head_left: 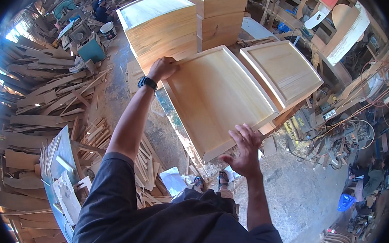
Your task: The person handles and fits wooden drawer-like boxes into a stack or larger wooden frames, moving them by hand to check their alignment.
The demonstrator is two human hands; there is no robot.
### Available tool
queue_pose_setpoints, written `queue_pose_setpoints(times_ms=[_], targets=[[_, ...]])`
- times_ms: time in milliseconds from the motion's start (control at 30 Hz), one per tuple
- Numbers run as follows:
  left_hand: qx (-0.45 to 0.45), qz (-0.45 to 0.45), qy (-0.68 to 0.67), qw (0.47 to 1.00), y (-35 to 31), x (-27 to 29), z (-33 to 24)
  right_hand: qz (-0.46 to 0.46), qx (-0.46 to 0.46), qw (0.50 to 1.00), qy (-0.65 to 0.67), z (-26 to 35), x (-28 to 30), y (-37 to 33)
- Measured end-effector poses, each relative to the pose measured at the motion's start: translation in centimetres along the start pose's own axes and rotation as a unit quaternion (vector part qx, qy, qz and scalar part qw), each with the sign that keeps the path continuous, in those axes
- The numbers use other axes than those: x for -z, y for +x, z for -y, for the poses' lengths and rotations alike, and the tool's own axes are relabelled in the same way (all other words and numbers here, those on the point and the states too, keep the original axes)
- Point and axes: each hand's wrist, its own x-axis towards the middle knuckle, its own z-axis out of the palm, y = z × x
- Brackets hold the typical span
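Observation:
A shallow, pale wooden drawer (219,98) with a raised rim lies in front of me, slanting across a workbench. My left hand (163,69), with a dark watch on its wrist, is closed over the drawer's far left edge. At the near right side, my right hand (245,150) has its fingers apart and its thumb stretched out. Its fingertips are by the drawer's near edge; whether they press on it I cannot tell. A second, similar drawer (283,71) sits just to the right. Behind the first one stands a stack of drawers (165,32).
Taller wooden boxes (221,18) rise at the back. Loose boards (36,95) pile along the left, with thin sticks (143,167) near my feet. Cables and tools (339,139) clutter the right. One person (103,13) is far left, another (370,181) at the right.

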Motion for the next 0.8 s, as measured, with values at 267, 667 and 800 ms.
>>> queue_pose_setpoints(times_ms=[267, 667, 800], targets=[[-0.071, 0.057, 0.087, 0.992, 5.8, -2.9, -4.7, 0.031, 0.030, 0.999, -0.004, -1.5, -0.2, -0.2], [-0.080, 0.078, 0.199, 0.974, 7.2, -3.3, -3.8, 0.042, 0.011, 0.999, 0.031, -1.0, -0.1, 0.8], [-0.082, 0.093, 0.150, 0.981, 5.9, -2.2, -4.1, 0.015, 0.032, 0.998, 0.043, 0.3, 1.4, 1.1]])
